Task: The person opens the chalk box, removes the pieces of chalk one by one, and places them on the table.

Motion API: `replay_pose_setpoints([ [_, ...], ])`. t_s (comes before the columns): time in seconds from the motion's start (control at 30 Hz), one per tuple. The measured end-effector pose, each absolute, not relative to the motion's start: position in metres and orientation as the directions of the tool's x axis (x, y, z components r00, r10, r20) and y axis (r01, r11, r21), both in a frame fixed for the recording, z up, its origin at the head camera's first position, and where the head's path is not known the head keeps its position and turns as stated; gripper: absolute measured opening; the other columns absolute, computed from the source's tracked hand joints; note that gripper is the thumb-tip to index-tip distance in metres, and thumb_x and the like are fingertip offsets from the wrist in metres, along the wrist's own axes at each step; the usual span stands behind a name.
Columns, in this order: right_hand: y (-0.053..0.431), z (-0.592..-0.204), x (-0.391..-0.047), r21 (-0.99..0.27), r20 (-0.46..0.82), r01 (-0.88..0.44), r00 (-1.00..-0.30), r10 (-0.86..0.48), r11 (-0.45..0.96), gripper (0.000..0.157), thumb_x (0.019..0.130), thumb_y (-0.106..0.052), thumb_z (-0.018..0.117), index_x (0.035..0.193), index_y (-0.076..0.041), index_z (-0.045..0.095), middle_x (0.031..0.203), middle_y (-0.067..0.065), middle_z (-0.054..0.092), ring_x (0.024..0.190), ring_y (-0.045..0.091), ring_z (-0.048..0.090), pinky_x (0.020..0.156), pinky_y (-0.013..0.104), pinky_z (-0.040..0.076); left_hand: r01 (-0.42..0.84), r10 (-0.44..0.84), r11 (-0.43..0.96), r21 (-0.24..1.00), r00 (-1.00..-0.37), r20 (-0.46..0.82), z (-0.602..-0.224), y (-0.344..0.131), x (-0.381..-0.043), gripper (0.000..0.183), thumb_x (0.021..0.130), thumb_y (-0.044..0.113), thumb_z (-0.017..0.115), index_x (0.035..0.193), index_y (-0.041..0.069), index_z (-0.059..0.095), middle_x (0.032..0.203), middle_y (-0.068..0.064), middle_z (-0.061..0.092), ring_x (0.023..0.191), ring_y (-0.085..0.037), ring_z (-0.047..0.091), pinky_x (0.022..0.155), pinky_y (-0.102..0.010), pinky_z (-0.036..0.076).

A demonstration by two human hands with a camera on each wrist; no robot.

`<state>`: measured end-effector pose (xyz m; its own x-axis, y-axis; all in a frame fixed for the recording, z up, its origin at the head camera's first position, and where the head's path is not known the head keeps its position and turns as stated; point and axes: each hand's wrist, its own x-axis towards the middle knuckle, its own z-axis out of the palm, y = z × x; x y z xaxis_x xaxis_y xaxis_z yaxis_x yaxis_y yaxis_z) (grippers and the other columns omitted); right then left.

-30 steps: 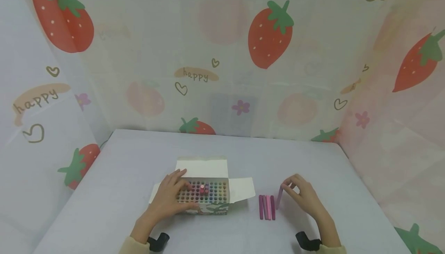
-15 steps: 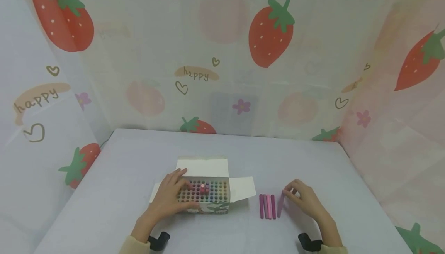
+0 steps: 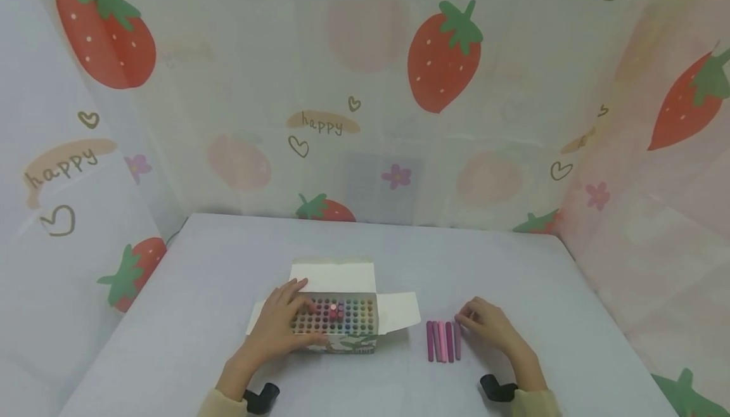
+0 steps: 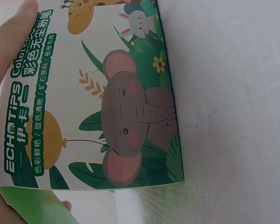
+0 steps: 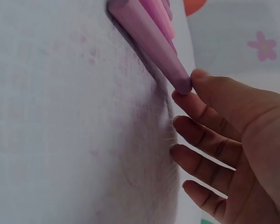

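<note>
My left hand (image 3: 277, 322) holds the open chalk box (image 3: 356, 344), its thumb along the front wall and its other fingers over the left part of the top. Coloured chalk ends fill the box in rows, and a few pink and red pieces stand up higher in the middle. The left wrist view shows the printed elephant side of the box (image 4: 126, 112). To the right, my right hand (image 3: 492, 325) pinches the far end of a purple chalk stick (image 5: 154, 44) between thumb and index finger. That stick lies on the table at the right end of a row of pink and purple chalk sticks (image 3: 443, 342).
The box's white lid flap (image 3: 333, 276) stands raised at the back, and a side flap (image 3: 398, 310) sticks out to the right, left of the row. A white cloth covers the table (image 3: 365, 239). Strawberry-print curtains (image 3: 376, 87) surround it.
My right hand has lowered the purple chalk stick and moved it left against the row, first upright and tilted, now flat. The left hand stays on the box.
</note>
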<state>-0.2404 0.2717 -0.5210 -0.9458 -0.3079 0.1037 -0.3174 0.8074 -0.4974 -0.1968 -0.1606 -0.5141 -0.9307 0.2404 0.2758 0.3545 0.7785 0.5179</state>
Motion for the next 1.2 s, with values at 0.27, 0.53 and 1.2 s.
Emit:
replay_pose_setpoints([
  [0.27,0.271,-0.524,-0.243,-0.487,0.068,-0.288,-0.954,-0.293,0.825,0.012,0.087,-0.029,0.064,0.082,-0.019,0.064,0.082,-0.009,0.055,0.074,0.006,0.049,0.066,0.023,0.045,0.368,0.245,0.774,0.515,-0.924,0.293,-0.515,-0.16,-0.196,0.057,0.058,0.073,0.067,0.09,0.028,0.058,0.147,-0.007,0.036,0.138,-0.031,0.024,0.111,-0.056,0.017],
  [0.53,0.269,-0.523,-0.246,-0.498,0.069,-0.283,-0.955,-0.288,0.82,0.01,0.087,-0.027,0.064,0.084,-0.018,0.063,0.082,-0.008,0.055,0.074,0.007,0.049,0.065,0.023,0.045,0.37,0.245,0.781,0.504,-0.923,0.297,-0.515,-0.16,-0.196,0.057,0.058,0.075,0.065,0.09,0.028,0.058,0.147,-0.007,0.036,0.137,-0.032,0.025,0.11,-0.057,0.019],
  [1.2,0.227,-0.477,-0.258,-0.555,0.33,-0.504,-0.864,-0.381,0.662,0.009,0.089,-0.022,0.063,0.095,-0.016,0.063,0.089,-0.007,0.058,0.08,0.01,0.052,0.066,0.028,0.05,0.356,0.245,0.772,0.526,-0.931,0.272,-0.515,-0.161,-0.197,0.056,0.058,0.074,0.066,0.091,0.029,0.058,0.148,-0.006,0.034,0.138,-0.031,0.022,0.112,-0.055,0.016],
])
